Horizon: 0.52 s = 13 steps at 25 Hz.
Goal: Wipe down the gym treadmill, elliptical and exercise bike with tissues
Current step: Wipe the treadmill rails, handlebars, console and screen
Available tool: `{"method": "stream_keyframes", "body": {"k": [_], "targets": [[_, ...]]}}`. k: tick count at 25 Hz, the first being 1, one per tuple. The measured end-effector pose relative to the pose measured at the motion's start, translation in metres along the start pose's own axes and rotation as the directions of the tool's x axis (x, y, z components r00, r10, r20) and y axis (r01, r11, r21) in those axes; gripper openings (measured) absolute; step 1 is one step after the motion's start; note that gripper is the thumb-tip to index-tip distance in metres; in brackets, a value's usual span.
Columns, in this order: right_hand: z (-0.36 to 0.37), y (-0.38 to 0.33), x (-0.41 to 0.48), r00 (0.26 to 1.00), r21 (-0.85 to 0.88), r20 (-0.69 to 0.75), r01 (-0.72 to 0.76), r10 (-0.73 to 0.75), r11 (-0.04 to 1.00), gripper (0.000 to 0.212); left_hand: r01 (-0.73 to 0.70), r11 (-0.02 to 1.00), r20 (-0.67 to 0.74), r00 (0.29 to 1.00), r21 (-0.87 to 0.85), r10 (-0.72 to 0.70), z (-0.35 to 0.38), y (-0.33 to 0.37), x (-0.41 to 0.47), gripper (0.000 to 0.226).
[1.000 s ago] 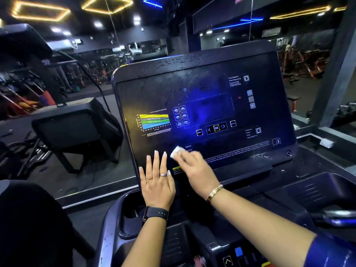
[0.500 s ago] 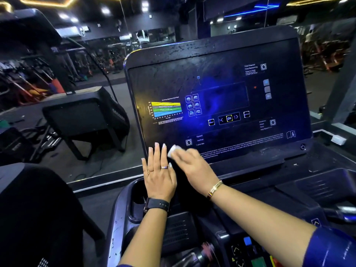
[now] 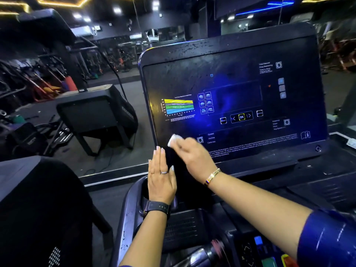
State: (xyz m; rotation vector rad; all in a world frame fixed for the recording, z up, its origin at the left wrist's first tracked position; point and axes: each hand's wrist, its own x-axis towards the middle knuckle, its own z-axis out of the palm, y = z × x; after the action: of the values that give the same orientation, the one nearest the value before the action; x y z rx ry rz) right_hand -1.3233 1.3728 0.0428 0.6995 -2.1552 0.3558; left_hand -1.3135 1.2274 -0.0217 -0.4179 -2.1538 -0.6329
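Observation:
The treadmill's dark console panel (image 3: 240, 54) fills the middle of the view, with a coloured chart and an OK button printed on it. My right hand (image 3: 194, 158) presses a small white tissue (image 3: 174, 139) against the panel's lower left part; only the tissue's tip shows past my fingers. My left hand (image 3: 160, 178) lies flat with straight fingers against the console's lower left edge, just left of the right hand. It holds nothing.
A cup holder (image 3: 143, 191) sits in the console tray below my left hand. Control buttons (image 3: 258, 247) lie at the bottom right. Left of the treadmill stand another machine's console (image 3: 92, 112) and a dark seat back (image 3: 38, 209). A mirror wall is behind.
The camera has shifted, so the console sits further right in view. My right hand with the tissue stays on the panel's lower left, moved only slightly. The left hand stays flat.

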Motion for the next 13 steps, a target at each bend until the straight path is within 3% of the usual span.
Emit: {"method": "stream_keyframes", "body": {"k": [2,4,7,9,13], "targets": [[0.004,-0.004,-0.030,0.976,-0.043,0.042,0.217,-0.216,0.975,0.028,0.015,0.997,0.016,1.000,-0.071,-0.014,-0.005,-0.001,0.002,0.066],[0.001,0.005,-0.043,0.952,-0.085,0.033,0.307,-0.306,0.948,0.029,0.055,0.987,0.049,0.998,-0.153,-0.048,-0.012,0.000,0.002,0.068],[-0.011,0.018,-0.006,0.991,-0.054,-0.082,0.100,-0.105,0.993,0.026,0.096,0.960,0.074,0.994,-0.262,-0.080,-0.020,-0.001,-0.001,0.067],[-0.011,0.016,0.026,0.985,-0.040,-0.175,-0.001,-0.006,0.999,0.035,0.094,0.950,0.067,0.995,-0.297,-0.078,-0.020,-0.002,-0.002,0.064],[0.012,-0.012,0.024,0.988,-0.038,-0.061,0.140,-0.142,0.989,0.035,0.091,0.944,0.050,0.996,-0.319,-0.079,-0.019,-0.009,-0.007,0.062]]}}
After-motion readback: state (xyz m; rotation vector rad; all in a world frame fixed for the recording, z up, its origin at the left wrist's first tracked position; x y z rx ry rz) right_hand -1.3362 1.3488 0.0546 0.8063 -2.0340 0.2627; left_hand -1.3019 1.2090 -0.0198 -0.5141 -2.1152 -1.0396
